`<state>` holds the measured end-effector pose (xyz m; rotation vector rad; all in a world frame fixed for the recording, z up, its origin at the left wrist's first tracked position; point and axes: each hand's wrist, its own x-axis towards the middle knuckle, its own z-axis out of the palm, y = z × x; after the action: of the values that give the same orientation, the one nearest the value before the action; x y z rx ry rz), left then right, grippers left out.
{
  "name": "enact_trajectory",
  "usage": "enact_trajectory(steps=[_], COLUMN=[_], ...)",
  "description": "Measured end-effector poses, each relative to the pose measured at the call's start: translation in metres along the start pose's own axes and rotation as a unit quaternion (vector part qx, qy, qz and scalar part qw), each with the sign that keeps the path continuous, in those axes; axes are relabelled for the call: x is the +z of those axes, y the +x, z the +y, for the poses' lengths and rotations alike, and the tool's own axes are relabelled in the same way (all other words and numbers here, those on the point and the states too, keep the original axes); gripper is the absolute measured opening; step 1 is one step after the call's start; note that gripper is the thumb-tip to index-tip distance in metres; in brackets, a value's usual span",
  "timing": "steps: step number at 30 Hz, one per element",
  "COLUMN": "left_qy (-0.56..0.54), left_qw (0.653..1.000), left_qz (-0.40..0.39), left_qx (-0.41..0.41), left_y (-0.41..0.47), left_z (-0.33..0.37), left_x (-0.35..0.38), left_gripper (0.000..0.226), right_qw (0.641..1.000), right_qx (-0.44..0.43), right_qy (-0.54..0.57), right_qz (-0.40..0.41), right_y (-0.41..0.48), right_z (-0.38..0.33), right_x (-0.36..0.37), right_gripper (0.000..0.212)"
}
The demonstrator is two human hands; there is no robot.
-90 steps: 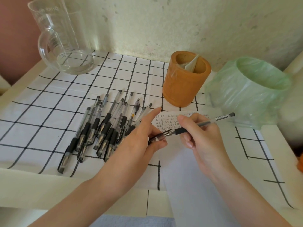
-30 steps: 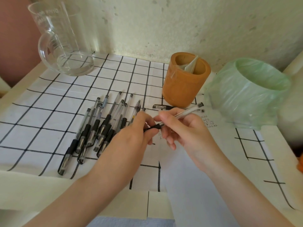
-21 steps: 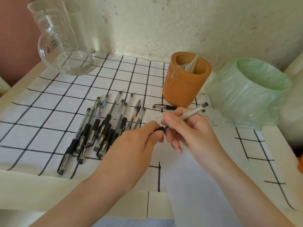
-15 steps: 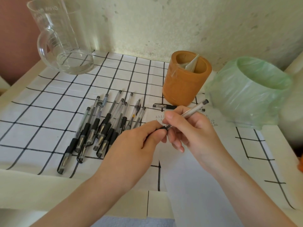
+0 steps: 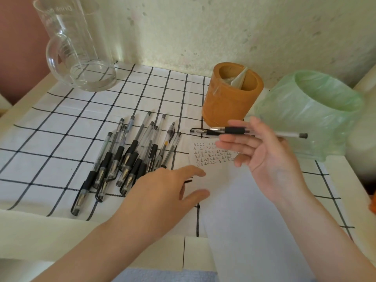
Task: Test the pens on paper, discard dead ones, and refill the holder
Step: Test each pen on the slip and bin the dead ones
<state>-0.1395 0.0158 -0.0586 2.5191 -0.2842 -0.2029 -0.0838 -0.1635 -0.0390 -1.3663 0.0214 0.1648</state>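
The testing step appears to be in hand. The right hand (image 5: 270,159) is raised over the far end of the paper (image 5: 244,220), palm towards the camera. Its fingers are spread almost straight and the thumb is free. A pen (image 5: 236,130) lies level across the fingertips, seemingly caught between the index finger and the rest, with its tip pointing left and its tail towards the bin (image 5: 305,127). The tip looks bare, though that is hard to confirm.

The left hand (image 5: 160,196) is palm down with fingers apart, low over the near ends of the pens (image 5: 133,147) and the left edge of the paper. Whether it covers something small cannot be told.

The pens lie in a loose bunch on the cloth (image 5: 61,129) on the tabletop (image 5: 30,231), left of the paper. 1 more pen (image 5: 198,131) lies just near of the holder (image 5: 227,106), which shows no pens inside. Rows of small marks (image 5: 207,155) fill the far part of the paper.

Most of the task seems to remain. The next move likely calls for turning the pen into a writing grip and bringing the tip down onto bare paper near of the marks, while the left hand steadies the sheet. The pen would then go to the holder if it writes, or to the bin on the right if it does not. A glass jug (image 5: 81,58) stands far left.
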Motion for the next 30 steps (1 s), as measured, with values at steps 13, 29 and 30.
enact_trajectory(steps=[13, 29, 30], left_qy=[0.165, 0.143, 0.143], left_qw=[0.984, 0.987, 0.987], left_qz=[-0.063, -0.055, -0.055], left_qx=[0.034, 0.045, 0.045], left_y=[0.002, 0.002, 0.002], left_z=[-0.003, -0.008, -0.008], left_x=[0.013, 0.017, 0.018], left_gripper=[0.072, 0.068, 0.068], right_qw=[0.989, 0.947, 0.947], right_qx=[-0.045, -0.148, -0.15], right_qy=[-0.136, -0.262, -0.263], right_qz=[0.047, 0.111, 0.11], right_y=[0.008, 0.012, 0.012], right_z=[0.045, 0.064, 0.064], right_x=[0.01, 0.012, 0.012], right_gripper=[0.023, 0.043, 0.043])
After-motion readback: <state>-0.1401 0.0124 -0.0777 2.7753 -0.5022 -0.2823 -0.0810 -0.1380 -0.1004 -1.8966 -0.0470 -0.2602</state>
